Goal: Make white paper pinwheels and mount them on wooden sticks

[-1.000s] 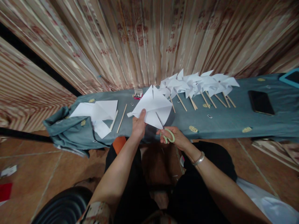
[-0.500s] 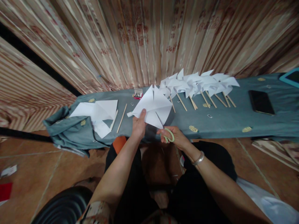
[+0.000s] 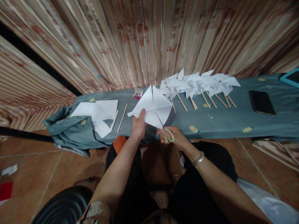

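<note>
My left hand grips a square sheet of white paper, thumb on top and the other fingers hidden beneath. Slits run in from the paper's corners toward its middle. My right hand is closed around the pale green handles of a pair of scissors. The scissors are at the paper's near corner; their blades are hidden. Behind the sheet, several white paper pinwheels lie in an overlapping row, with wooden sticks pointing toward me.
On the grey-green cloth lie loose white paper, a white pen-like stick, a wooden stick and a small red box of metal pins. A dark phone rests at right. A curtain hangs behind.
</note>
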### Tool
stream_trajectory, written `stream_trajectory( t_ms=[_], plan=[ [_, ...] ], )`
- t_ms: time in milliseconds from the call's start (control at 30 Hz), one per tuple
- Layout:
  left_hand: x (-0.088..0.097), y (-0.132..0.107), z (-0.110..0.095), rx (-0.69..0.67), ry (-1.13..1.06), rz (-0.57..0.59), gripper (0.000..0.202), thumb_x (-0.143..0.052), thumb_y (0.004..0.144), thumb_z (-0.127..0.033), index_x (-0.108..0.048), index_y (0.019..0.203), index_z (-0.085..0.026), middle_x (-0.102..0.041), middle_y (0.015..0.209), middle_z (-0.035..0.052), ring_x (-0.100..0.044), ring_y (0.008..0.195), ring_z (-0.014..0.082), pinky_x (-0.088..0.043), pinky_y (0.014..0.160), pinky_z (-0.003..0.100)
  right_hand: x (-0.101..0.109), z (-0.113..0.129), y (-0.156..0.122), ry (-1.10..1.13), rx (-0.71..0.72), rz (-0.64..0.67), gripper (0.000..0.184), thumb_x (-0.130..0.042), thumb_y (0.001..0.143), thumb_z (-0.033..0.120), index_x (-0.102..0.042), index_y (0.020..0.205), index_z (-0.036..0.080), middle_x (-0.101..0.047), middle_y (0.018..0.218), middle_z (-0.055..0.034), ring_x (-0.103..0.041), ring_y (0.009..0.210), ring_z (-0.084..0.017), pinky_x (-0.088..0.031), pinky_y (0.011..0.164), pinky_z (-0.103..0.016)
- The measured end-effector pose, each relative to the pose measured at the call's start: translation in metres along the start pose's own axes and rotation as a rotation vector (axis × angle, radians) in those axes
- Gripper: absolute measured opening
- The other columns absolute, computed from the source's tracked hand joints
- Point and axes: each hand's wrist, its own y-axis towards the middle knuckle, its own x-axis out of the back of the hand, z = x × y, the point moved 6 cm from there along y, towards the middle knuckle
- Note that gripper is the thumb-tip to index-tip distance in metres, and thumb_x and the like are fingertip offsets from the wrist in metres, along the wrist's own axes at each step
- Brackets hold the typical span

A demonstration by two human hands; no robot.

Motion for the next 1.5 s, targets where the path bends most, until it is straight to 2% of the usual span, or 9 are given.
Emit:
stream_trajectory(
  t_ms=[200,400,500,633,700,867,1067,1300,1500],
  plan=[
    [0.007,0.006,-0.01,-0.04,-0.092,-0.014,0.011,-0.063,0.084,-0.021,-0.067,0.092,-0.016,-0.074,0.103,0.0102,-0.068,0.104,0.023,-0.054,0.091,0.034,-0.001,0.003,-0.008,-0.061,-0.06,0.197,0.055,-0.065,0.071,0.067,-0.068,0.08,0.013,-0.064,0.057,-0.0014,-0.051,0.047,-0.008,-0.036,0.046,-0.021],
    [0.023,0.014,-0.022,-0.067,-0.109,-0.062,0.02,-0.06,0.086,-0.018,-0.065,0.104,-0.013,-0.072,0.109,0.0104,-0.068,0.104,0.0197,-0.051,0.095,0.033,0.018,0.013,-0.028,-0.084,-0.08,0.394,0.057,-0.07,0.068,0.065,-0.069,0.088,0.012,-0.066,0.059,-0.0025,-0.054,0.05,-0.01,-0.035,0.047,-0.021],
    [0.027,0.014,-0.022,-0.037,-0.074,-0.049,0.023,-0.064,0.083,-0.021,-0.065,0.105,-0.015,-0.073,0.107,0.0087,-0.068,0.103,0.0208,-0.052,0.094,0.033,0.04,0.02,-0.025,-0.026,-0.007,0.206,0.058,-0.071,0.065,0.067,-0.069,0.087,0.013,-0.065,0.06,-0.0025,-0.053,0.049,-0.011,-0.036,0.046,-0.022],
    [0.024,0.011,-0.018,0.004,-0.012,0.052,0.021,-0.071,0.075,-0.025,-0.068,0.094,-0.015,-0.074,0.099,0.0087,-0.067,0.104,0.0239,-0.053,0.091,0.034,0.079,0.028,-0.014,-0.039,0.183,-0.354,0.051,-0.076,0.061,0.061,-0.065,0.087,0.018,-0.067,0.067,-0.0018,-0.055,0.054,-0.012,-0.038,0.048,-0.023],
    [0.021,0.008,-0.014,0.037,0.007,0.119,0.024,-0.074,0.071,-0.025,-0.068,0.092,-0.014,-0.074,0.098,0.0094,-0.068,0.101,0.0259,-0.053,0.09,0.036,0.087,0.031,-0.011,-0.107,0.252,-0.506,0.051,-0.08,0.058,0.057,-0.064,0.089,0.02,-0.068,0.07,-0.001,-0.056,0.057,-0.013,-0.039,0.05,-0.023],
    [0.015,0.005,-0.001,0.129,0.053,0.188,0.032,-0.079,0.064,-0.027,-0.069,0.091,-0.013,-0.074,0.094,0.0098,-0.068,0.096,0.0276,-0.052,0.087,0.038,0.084,0.029,0.001,-0.165,0.287,-0.471,0.054,-0.081,0.055,0.056,-0.063,0.091,0.02,-0.068,0.072,0.0001,-0.058,0.061,-0.014,-0.041,0.053,-0.024],
    [0.013,0.007,0.003,0.128,0.081,0.237,0.034,-0.08,0.06,-0.033,-0.071,0.087,-0.015,-0.075,0.09,0.0079,-0.069,0.086,0.0248,-0.053,0.079,0.034,0.097,0.037,-0.001,-0.072,0.303,-0.595,0.054,-0.082,0.054,0.051,-0.063,0.092,0.018,-0.064,0.065,0.0027,-0.053,0.056,-0.011,-0.037,0.05,-0.023],
    [0.018,0.006,0.014,0.223,0.232,0.207,0.033,-0.082,0.056,-0.034,-0.07,0.078,-0.013,-0.074,0.074,0.0063,-0.067,0.066,0.0197,-0.051,0.064,0.028,0.074,0.032,0.008,0.029,0.155,-0.341,0.052,-0.089,0.039,0.036,-0.063,0.081,0.018,-0.052,0.055,0.0099,-0.044,0.05,-0.007,-0.035,0.048,-0.021],
    [0.006,0.001,0.012,0.29,-0.046,0.32,0.053,-0.068,0.072,-0.058,-0.066,0.101,-0.014,-0.073,0.092,0.0098,-0.068,0.092,0.0258,-0.053,0.081,0.036,0.072,0.023,0.014,0.147,0.118,-0.4,0.05,-0.088,0.038,0.035,-0.064,0.078,0.018,-0.056,0.057,0.0079,-0.047,0.051,-0.008,-0.037,0.049,-0.022]
  ],
)
